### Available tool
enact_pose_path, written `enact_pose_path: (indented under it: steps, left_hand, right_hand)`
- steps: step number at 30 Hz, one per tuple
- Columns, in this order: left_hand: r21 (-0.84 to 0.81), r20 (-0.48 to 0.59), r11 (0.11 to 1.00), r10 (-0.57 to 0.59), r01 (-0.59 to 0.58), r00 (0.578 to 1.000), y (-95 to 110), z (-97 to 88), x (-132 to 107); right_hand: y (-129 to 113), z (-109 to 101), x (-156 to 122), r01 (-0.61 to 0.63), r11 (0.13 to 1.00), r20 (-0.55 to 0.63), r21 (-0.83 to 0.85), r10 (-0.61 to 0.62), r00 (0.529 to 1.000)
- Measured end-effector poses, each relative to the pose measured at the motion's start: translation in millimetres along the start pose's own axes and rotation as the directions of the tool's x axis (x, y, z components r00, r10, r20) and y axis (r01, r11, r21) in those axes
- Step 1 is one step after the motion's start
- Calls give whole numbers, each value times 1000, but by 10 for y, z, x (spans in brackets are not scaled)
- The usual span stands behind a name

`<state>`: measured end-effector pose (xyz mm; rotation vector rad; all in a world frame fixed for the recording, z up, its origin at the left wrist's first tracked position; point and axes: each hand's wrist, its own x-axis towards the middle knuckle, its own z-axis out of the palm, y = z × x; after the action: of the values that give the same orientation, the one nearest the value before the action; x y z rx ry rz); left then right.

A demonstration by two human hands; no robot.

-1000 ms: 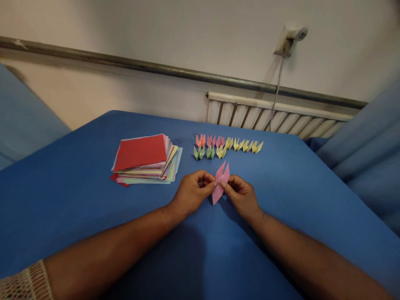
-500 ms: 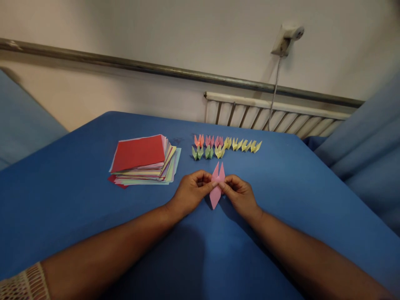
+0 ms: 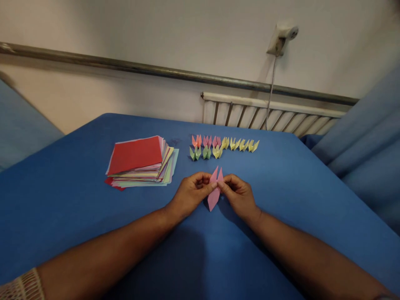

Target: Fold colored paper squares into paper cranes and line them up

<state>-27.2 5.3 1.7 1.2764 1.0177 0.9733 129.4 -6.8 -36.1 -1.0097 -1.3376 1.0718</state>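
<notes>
Basically, the pink folded paper [image 3: 213, 201] has rotated in the grip: leaning and partly side-on a second ago, now squarer to the view, twin points toward the worktop's [image 3: 71, 179] far edge, lower tip toward the near one. Left hand [image 3: 193, 191] and right hand [image 3: 240, 193] both pinch its middle, grip unchanged. Can't tell if it touches the surface. Small folded pieces [image 3: 207, 153] near the far edge and paper stack [image 3: 137, 154] left of centre unchanged. Reads as in-hand shaping, not set down yet.

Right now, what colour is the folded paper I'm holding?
The folded paper is pink; the head view shows it.
</notes>
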Motion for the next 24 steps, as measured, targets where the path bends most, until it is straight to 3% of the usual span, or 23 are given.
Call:
enact_pose_path:
  steps: [8, 18, 24]
  left_hand:
    - [176, -29, 984, -25, 29, 999, 36, -16, -8]
    - [148, -46, 989, -19, 26, 999, 13, -11, -1]
    - [41, -98, 998, -47, 51, 994, -9, -9, 20]
  right_hand:
    - [40, 2, -10, 25, 997, -16, -67, -26, 1000]
    - [-5, 37, 23, -90, 996, -42, -5, 89, 995]
    - [-7, 53, 19, -79, 996, -58, 41, 82, 995]
